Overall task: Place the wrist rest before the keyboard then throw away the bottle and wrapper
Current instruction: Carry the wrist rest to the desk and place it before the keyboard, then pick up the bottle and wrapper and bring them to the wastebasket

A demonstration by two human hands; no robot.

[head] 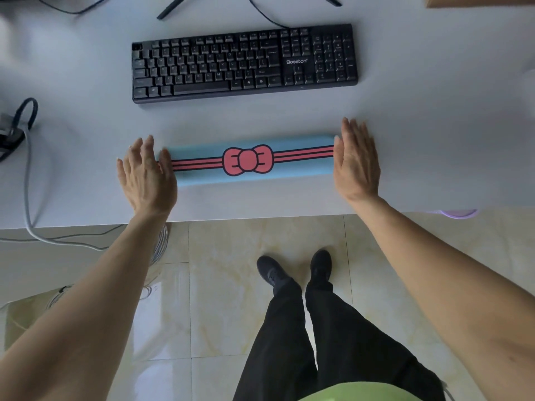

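A light blue wrist rest (pixel 202 172) with a pink bow and stripes lies flat on the white desk (pixel 405 157), a hand's width nearer to me than the black keyboard (pixel 244 63). My left hand (pixel 146 176) rests flat at its left end, fingers spread, thumb lying over that end. At the right end is my right hand (pixel 357 163), flat and touching the edge. Neither hand grips it. No bottle or wrapper is in view.
A grey cable (pixel 27 180) runs off the desk's left front edge, beside a dark object with a loop (pixel 17 123). Monitor stand legs (pixel 173 7) and a black cable sit behind the keyboard. A purple-rimmed object (pixel 459 213) peeks out under the desk's front edge.
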